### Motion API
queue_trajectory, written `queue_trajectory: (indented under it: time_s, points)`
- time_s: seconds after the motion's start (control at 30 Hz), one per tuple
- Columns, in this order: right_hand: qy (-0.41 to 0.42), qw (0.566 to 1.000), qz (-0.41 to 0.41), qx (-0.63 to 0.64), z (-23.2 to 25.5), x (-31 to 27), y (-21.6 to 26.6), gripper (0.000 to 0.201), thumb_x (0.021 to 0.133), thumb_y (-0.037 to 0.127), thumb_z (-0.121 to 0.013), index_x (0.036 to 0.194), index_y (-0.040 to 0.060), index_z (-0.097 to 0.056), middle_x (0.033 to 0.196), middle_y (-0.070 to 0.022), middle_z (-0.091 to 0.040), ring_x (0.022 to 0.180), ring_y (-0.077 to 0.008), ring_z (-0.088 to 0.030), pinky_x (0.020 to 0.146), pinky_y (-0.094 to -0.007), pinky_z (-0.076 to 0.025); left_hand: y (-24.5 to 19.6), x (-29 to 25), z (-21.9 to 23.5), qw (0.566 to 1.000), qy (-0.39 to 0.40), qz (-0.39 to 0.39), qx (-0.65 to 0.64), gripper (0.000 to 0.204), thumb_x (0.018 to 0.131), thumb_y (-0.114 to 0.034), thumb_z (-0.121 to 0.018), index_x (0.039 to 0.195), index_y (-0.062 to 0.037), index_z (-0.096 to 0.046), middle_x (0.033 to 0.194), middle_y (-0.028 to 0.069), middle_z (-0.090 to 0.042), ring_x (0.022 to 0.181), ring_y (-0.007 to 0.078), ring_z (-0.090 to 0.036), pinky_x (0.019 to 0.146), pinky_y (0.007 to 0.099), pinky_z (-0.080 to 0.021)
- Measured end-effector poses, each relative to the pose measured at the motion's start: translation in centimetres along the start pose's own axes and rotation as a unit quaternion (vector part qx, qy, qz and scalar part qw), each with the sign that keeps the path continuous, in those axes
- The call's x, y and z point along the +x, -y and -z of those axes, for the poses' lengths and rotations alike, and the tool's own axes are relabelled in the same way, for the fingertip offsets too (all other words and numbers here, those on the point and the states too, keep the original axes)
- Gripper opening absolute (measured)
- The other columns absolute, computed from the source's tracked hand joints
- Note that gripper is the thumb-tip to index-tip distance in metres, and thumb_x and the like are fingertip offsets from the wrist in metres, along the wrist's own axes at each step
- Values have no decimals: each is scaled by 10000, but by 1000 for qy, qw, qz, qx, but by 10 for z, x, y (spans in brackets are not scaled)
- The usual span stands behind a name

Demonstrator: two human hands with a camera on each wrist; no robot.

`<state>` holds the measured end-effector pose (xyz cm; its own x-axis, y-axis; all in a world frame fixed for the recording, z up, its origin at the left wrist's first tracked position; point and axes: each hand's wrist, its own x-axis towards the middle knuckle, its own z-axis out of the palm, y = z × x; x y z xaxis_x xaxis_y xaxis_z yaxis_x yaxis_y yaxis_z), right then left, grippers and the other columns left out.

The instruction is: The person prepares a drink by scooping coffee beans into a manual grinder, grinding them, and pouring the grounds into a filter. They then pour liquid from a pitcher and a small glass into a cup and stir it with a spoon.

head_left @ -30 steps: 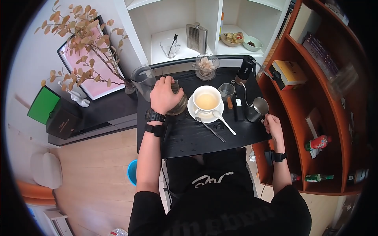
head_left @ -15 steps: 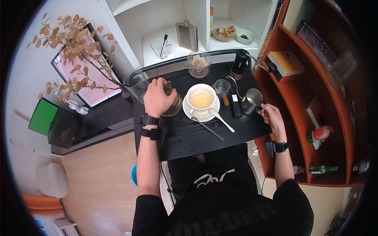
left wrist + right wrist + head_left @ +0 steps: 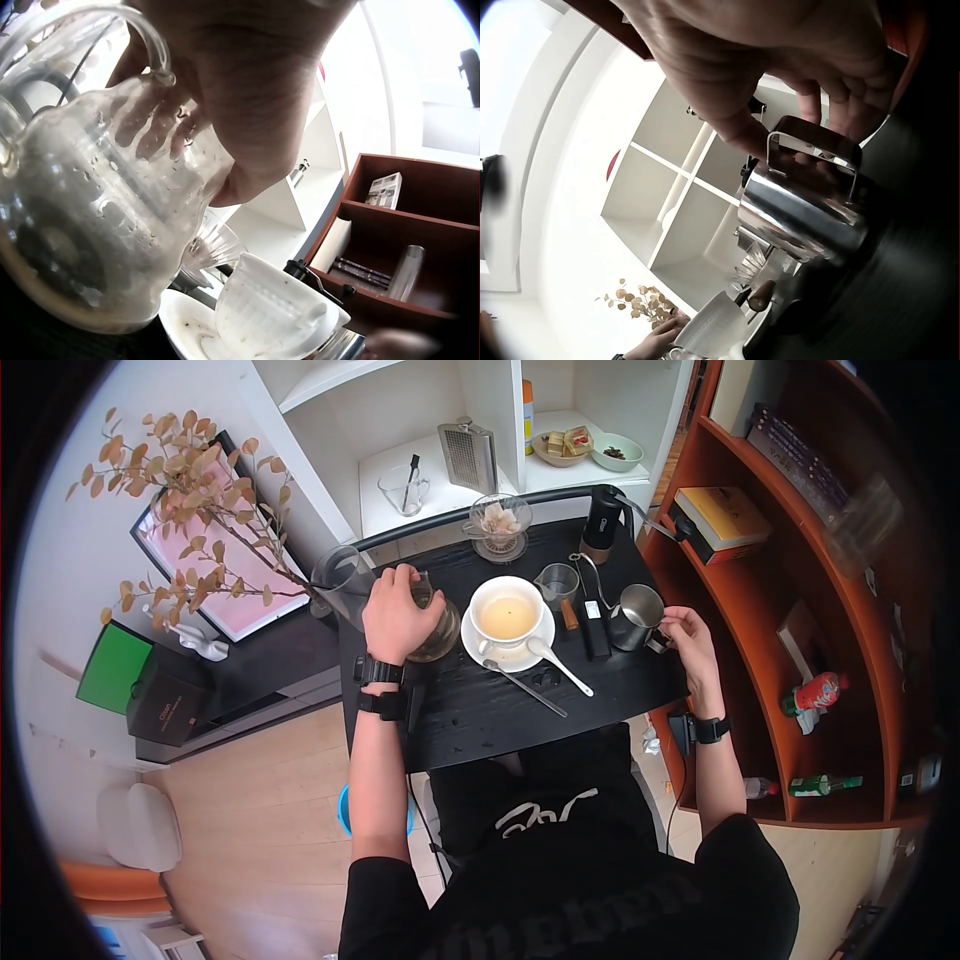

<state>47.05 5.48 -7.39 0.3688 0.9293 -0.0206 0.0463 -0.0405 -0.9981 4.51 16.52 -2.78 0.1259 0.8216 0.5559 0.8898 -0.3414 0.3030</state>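
My left hand (image 3: 396, 612) grips a glass coffee server (image 3: 438, 638) round its neck, the thumb on the near right side. In the left wrist view the server (image 3: 90, 217) has wet drops on its wall and a little brownish liquid low down. A steel milk pitcher (image 3: 637, 616) stands upright at the table's right side. My right hand (image 3: 690, 645) is beside its handle, fingers loosely extended; in the right wrist view the thumb tip lies right at the handle's top. Between the hands sits a white cup (image 3: 505, 610) of pale yellowish liquid on a saucer (image 3: 480, 650).
A white spoon (image 3: 562, 668) rests on the saucer, and a thin metal spoon (image 3: 530, 692) overlaps its edge. Behind are a filter dripper (image 3: 499, 528), a small glass (image 3: 558, 582), a black box (image 3: 596, 632) and a gooseneck kettle (image 3: 601, 525). A tall glass (image 3: 345, 585) stands left.
The head view has shifted, moving the table slightly left in frame. My right hand's fingers have loosened and drawn slightly up along the pitcher's handle. My left hand keeps its hold on the server.
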Motion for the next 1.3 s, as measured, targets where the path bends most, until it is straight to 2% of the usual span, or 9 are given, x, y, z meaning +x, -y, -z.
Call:
queue_trajectory:
  time_s: [0.13, 0.23, 0.27, 0.37, 0.47, 0.57, 0.97, 1.2, 1.3]
  points:
    - [-14, 997, 69, 22, -6, -5, -10, 134, 895, 79, -709, 1003, 56, -634, 878, 32, -632, 836, -45, -588, 706, -181, -419, 0, -1, -1, 1000, -4, -2, -1, 358, 763, -315, -759, 991, -91, -598, 939, 80, -620, 922, 313, -642, 758, 437, -546]
    - [-43, 994, 87, -42, -11, -16, -12, 145, 893, 115, -740, 962, 57, -626, 849, 48, -605, 737, -27, -502, 667, -191, -396, 0, -1, 0, 1000, 5, 3, 3, 359, 764, -318, -760, 990, -93, -598, 940, 79, -620, 923, 313, -642, 757, 437, -546]
    - [-62, 991, 102, -53, -14, -20, -12, 150, 897, 145, -750, 931, 58, -632, 825, 56, -582, 685, -26, -426, 642, -196, -378, 0, 0, 1, 1000, 3, 3, 4, 359, 764, -319, -760, 991, -93, -598, 941, 79, -620, 924, 313, -642, 757, 437, -546]
    - [-84, 989, 94, -81, -14, -24, -21, 143, 915, 157, -740, 909, 56, -639, 792, 64, -575, 677, -21, -437, 632, -191, -367, -1, -1, 1, 1000, 12, 9, 7, 362, 773, -316, -756, 1006, -89, -598, 957, 77, -631, 944, 307, -644, 780, 427, -541]
    - [-50, 997, 53, -17, -19, -32, -10, 178, 946, 206, -713, 854, 82, -626, 743, 71, -552, 644, -22, -422, 610, -193, -343, -5, 0, 4, 999, 33, 24, 10, 367, 791, -310, -748, 1034, -78, -600, 982, 73, -651, 980, 296, -647, 823, 408, -529]
    - [4, 998, -43, 40, -16, -31, -4, 239, 972, 263, -679, 799, 125, -589, 703, 78, -518, 615, -22, -404, 590, -203, -319, -5, 0, 6, 999, 33, 26, 12, 369, 792, -313, -748, 1033, -77, -599, 979, 73, -651, 980, 297, -647, 822, 409, -529]
    - [2, 976, -30, 215, -12, -36, 17, 198, 986, 204, -609, 807, 152, -544, 681, 84, -396, 628, -29, -367, 655, -229, -360, 2, -2, -1, 999, 17, 30, -3, 379, 763, -346, -764, 1004, -98, -608, 964, 83, -619, 963, 313, -640, 779, 436, -548]
    - [79, 988, 9, 130, -11, -42, 39, 226, 969, 174, -630, 758, 143, -555, 696, 71, -477, 663, -27, -428, 669, -223, -382, 2, -1, 0, 999, 22, 33, -5, 390, 759, -357, -765, 998, -92, -608, 982, 86, -616, 980, 305, -632, 790, 434, -552]
    - [63, 995, 8, 79, -25, -49, 51, 239, 959, 153, -647, 740, 136, -554, 719, 69, -535, 678, -21, -456, 656, -212, -376, 0, -2, 1, 999, 21, 35, -3, 384, 761, -351, -765, 995, -92, -605, 972, 75, -622, 973, 297, -631, 795, 426, -547]
